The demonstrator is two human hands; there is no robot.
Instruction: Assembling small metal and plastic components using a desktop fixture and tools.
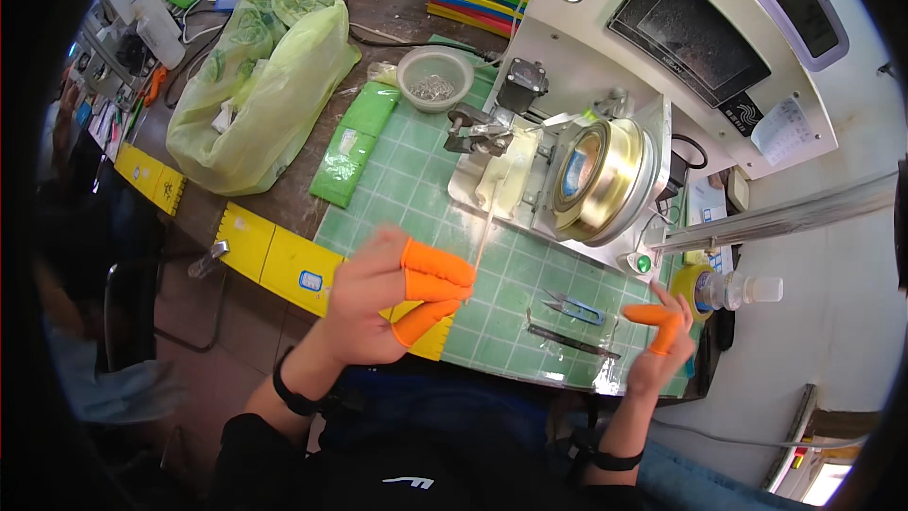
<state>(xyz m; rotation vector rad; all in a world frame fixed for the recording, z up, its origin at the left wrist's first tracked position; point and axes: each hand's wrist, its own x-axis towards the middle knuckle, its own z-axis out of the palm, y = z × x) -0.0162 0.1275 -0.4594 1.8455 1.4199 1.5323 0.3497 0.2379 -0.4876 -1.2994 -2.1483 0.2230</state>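
Observation:
My left hand (374,298), with orange finger cots on its fingers, is closed in a pinch. From its fingertips a thin pale stick (485,237) slants up toward the base of a white bench machine (591,47), beside a cream-coloured pad (506,170). My right hand (659,345) also wears orange cots. It hovers at the mat's right side with fingers apart and nothing visible in them, just below a green button (643,264). Blue thread snips (575,308) and a dark narrow strip, perhaps tweezers (572,339), lie between my hands.
A gold-coloured spool (586,180) sits on the machine. A bowl of small metal bits (435,79) and a green packet (355,144) rest on the green mat (492,345). Left of them stands a pale green plastic bag (260,85). Yellow strips (284,255) line the front edge.

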